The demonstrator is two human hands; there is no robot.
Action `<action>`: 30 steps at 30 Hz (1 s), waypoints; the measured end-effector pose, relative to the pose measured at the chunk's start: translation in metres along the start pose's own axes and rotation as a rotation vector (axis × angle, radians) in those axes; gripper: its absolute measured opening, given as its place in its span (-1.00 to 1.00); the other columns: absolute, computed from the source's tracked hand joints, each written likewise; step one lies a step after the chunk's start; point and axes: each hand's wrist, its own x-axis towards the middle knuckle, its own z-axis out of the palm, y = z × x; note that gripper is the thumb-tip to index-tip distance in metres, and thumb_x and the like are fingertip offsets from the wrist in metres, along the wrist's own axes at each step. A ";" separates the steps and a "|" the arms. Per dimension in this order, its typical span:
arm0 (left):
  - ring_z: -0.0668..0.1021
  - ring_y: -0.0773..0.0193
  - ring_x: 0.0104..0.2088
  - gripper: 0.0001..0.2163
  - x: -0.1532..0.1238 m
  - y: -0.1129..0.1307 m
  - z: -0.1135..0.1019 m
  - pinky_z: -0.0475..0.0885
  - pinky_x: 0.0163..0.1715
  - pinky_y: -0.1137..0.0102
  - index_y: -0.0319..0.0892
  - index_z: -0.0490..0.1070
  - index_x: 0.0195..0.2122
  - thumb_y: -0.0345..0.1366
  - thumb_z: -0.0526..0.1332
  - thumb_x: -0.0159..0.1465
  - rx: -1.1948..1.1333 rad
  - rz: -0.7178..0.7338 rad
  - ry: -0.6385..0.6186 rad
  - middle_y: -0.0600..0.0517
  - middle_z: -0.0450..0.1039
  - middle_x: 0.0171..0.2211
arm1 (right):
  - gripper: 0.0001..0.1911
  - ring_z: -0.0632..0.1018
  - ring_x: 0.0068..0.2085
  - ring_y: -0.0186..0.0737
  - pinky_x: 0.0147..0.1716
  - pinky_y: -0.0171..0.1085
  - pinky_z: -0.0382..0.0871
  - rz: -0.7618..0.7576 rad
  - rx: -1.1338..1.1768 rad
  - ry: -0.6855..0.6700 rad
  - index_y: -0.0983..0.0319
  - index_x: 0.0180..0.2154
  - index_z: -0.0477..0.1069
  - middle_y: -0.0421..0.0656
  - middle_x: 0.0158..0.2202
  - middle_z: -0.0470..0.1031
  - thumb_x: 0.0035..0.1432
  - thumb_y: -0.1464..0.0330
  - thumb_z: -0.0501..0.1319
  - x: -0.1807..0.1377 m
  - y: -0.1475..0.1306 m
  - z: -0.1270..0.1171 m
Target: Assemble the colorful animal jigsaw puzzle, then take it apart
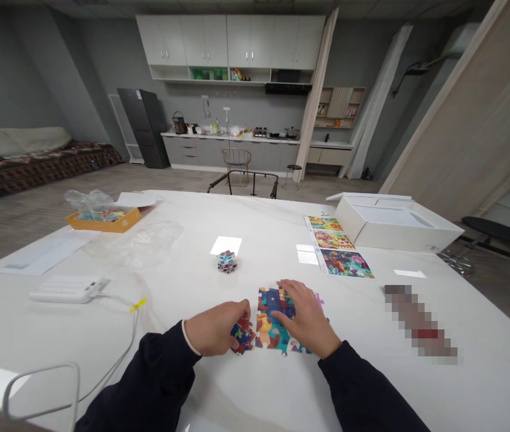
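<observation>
In front of me on the white table lies a partly joined jigsaw puzzle (266, 327) with bright cartoon animals. My right hand (305, 315) rests on it, palm down and fingers spread, covering much of its right side. Just left of the puzzle, my left hand (219, 327) has its fingers closed round a few dark blue and red puzzle pieces (242, 337), close to the puzzle's left edge. Whether those pieces touch the puzzle I cannot tell. Farther off stands a small stack of puzzle pieces (227, 262).
Picture sheets (347, 264) lie beside an open white box (394, 225) at the back right. An orange tray (104, 223) with plastic wrapping sits back left, near clear plastic (151, 243) and paper (48, 252). A white power bank (68, 290) trails a cable (132, 336). A blurred object (419, 324) lies right.
</observation>
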 end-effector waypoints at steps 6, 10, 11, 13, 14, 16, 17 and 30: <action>0.59 0.14 -0.19 -0.39 0.029 -0.014 0.002 0.44 -0.17 0.33 -0.08 0.36 0.17 -0.40 0.41 0.06 -0.195 0.041 0.126 0.02 0.55 -0.18 | -0.51 0.40 0.24 0.12 0.25 0.12 0.27 0.000 0.011 -0.058 0.18 0.14 0.45 0.04 0.21 0.45 0.21 0.23 0.37 0.000 0.005 0.010; 0.58 -0.02 -0.01 -0.39 0.060 -0.014 0.005 0.45 0.00 0.24 -0.17 0.44 0.13 -0.38 0.46 0.00 -0.151 -0.015 0.197 -0.10 0.57 -0.04 | -0.52 0.43 0.16 0.11 0.19 0.11 0.32 0.013 0.063 -0.020 0.18 0.07 0.46 0.02 0.13 0.48 0.12 0.29 0.42 0.000 0.002 0.008; 0.58 -0.05 0.01 -0.40 0.067 -0.012 0.005 0.45 0.02 0.22 -0.18 0.46 0.11 -0.37 0.47 -0.02 -0.104 -0.018 0.192 -0.13 0.57 -0.03 | -0.50 0.43 0.16 0.11 0.19 0.10 0.32 0.017 0.080 -0.003 0.18 0.08 0.44 0.02 0.12 0.48 0.10 0.30 0.43 0.000 0.002 0.009; 0.57 -0.10 0.01 -0.41 0.076 -0.007 0.003 0.45 0.01 0.20 -0.21 0.48 0.05 -0.32 0.51 -0.05 0.011 -0.012 0.175 -0.17 0.54 -0.03 | -0.42 0.42 0.16 0.10 0.20 0.10 0.31 0.027 0.107 0.024 0.19 0.13 0.39 0.01 0.11 0.47 0.08 0.32 0.44 -0.001 0.004 0.012; 0.57 -0.10 -0.02 -0.43 0.080 -0.004 0.002 0.45 -0.01 0.20 -0.22 0.49 0.01 -0.31 0.52 -0.07 0.060 -0.008 0.169 -0.18 0.52 -0.03 | -0.38 0.41 0.18 0.10 0.21 0.10 0.29 0.032 0.118 0.033 0.20 0.15 0.37 0.02 0.12 0.46 0.07 0.31 0.44 -0.001 0.005 0.013; 0.58 -0.07 -0.08 -0.45 0.085 0.000 -0.001 0.46 -0.08 0.23 -0.24 0.48 -0.07 -0.34 0.53 -0.12 0.098 0.000 0.175 -0.19 0.49 -0.04 | -0.31 0.39 0.21 0.11 0.25 0.10 0.27 0.037 0.134 0.041 0.21 0.20 0.33 0.04 0.15 0.43 0.06 0.29 0.45 -0.002 0.007 0.017; 0.58 -0.03 -0.11 -0.46 0.086 0.001 -0.002 0.46 -0.12 0.25 -0.24 0.46 -0.09 -0.38 0.53 -0.14 0.079 0.004 0.179 -0.18 0.48 -0.06 | -0.29 0.39 0.22 0.12 0.26 0.10 0.25 0.037 0.139 0.040 0.21 0.22 0.32 0.05 0.17 0.42 0.05 0.28 0.45 -0.002 0.008 0.018; 0.60 0.20 -0.36 -0.85 0.077 -0.002 -0.010 0.44 -0.34 0.40 -0.19 0.48 -0.28 -0.40 0.33 0.11 -0.195 0.044 0.225 0.03 0.57 -0.38 | -0.43 0.33 0.32 0.10 0.40 0.17 0.01 0.037 0.080 -0.026 0.21 0.15 0.44 0.04 0.27 0.38 0.09 0.30 0.40 -0.002 0.008 0.020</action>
